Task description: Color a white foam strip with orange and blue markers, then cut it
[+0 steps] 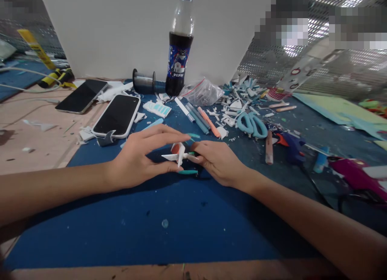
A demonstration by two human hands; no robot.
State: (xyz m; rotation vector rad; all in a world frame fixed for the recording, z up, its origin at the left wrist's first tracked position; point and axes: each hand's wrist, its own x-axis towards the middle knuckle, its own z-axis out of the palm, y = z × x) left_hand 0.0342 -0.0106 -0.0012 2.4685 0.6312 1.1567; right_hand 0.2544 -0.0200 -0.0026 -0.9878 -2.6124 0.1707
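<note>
Over the middle of a blue mat (157, 227), both my hands meet around a small white paper pinwheel (178, 154) with an orange part. My left hand (142, 157) has long teal nails; its fingers stretch out around the white blades and touch them. My right hand (216, 161) is curled closed, pinching the pinwheel's stem end from the right. What exactly lies inside the right fingers is partly hidden.
Two phones (117, 115) lie at the back left. A cola bottle (179, 46) and a wire spool (143, 81) stand before a white board. Pens (196, 118), teal scissors (251, 124), paper scraps, a glue stick (269, 147) and glue guns (353, 173) crowd the right.
</note>
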